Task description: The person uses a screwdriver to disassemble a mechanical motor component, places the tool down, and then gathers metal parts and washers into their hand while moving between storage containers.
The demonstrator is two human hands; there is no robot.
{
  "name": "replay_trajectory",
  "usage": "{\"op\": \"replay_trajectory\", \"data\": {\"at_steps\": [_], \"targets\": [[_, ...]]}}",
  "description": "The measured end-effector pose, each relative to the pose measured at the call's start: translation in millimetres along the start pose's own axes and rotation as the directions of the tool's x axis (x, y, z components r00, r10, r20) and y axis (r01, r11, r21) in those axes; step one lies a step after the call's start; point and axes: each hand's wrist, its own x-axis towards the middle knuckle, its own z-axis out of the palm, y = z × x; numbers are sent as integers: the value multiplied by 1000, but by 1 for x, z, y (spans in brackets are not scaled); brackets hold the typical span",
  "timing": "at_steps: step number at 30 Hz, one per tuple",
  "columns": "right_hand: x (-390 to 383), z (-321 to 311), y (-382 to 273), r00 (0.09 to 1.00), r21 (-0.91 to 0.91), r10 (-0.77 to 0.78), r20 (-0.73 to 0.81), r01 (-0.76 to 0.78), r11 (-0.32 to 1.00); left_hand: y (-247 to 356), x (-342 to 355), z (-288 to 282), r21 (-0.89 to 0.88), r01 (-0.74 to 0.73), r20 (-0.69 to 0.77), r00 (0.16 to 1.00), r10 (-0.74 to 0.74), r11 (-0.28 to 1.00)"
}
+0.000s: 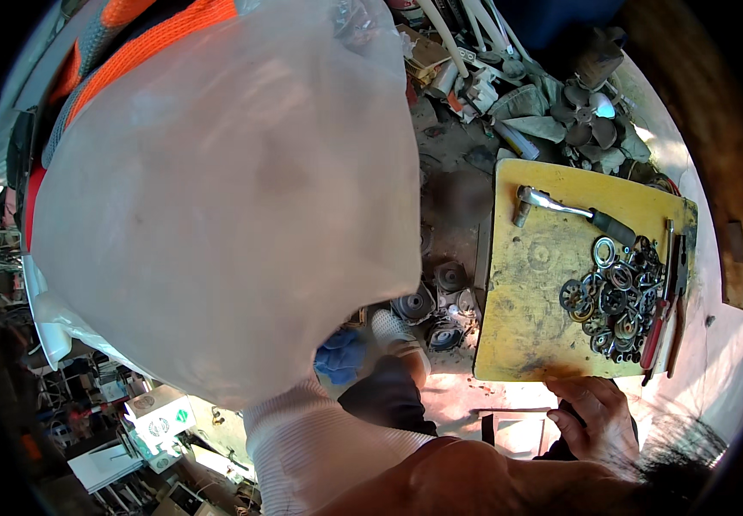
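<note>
A large translucent whitish sheet, apparently plastic (234,198), hangs very close in front of me and covers most of the left half. Orange and grey knitted fabric (169,39) shows at its upper left edge. A white ribbed knit piece (302,426) runs up under the sheet's lower edge. My left hand is not visible; the sheet may hide it. My right hand (597,420), bare with a dark cuff, rests by the near edge of a yellow board (522,318). Its fingers are loosely bent, the thumb stands apart, and nothing shows in it.
On the board lie a ratchet wrench (561,205), a pile of metal rings and bearings (616,301), a red-handled screwdriver (657,331) and pliers (678,301). Scrap parts (492,86) crowd the far side. Round motor-like parts (440,301) lie left of the board, near a foot (393,328).
</note>
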Motion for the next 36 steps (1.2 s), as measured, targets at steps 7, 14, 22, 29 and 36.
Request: {"op": "replay_trajectory", "data": {"at_steps": [7, 14, 22, 29, 36], "targets": [[13, 4, 1, 999, 41, -41, -24, 42, 998, 43, -113, -37, -325, 80, 241, 970, 1, 942], [23, 10, -11, 995, -1, -98, 2, 98, 995, -41, -61, -26, -176, 101, -166, 977, -131, 979], [23, 12, -16, 991, 32, -132, 7, 131, 991, -14, 46, -1, -4, -28, -195, 980, 27, 1000], [13, 7, -20, 992, 2, -129, 9, 129, 992, 41, 60, 31, -6, -343, -34, 939, 342, 939], [19, 12, -2, 996, -17, -92, 0, 92, 996, -43, 1, -49, -207, 127, 104, 989, -107, 970]]}}
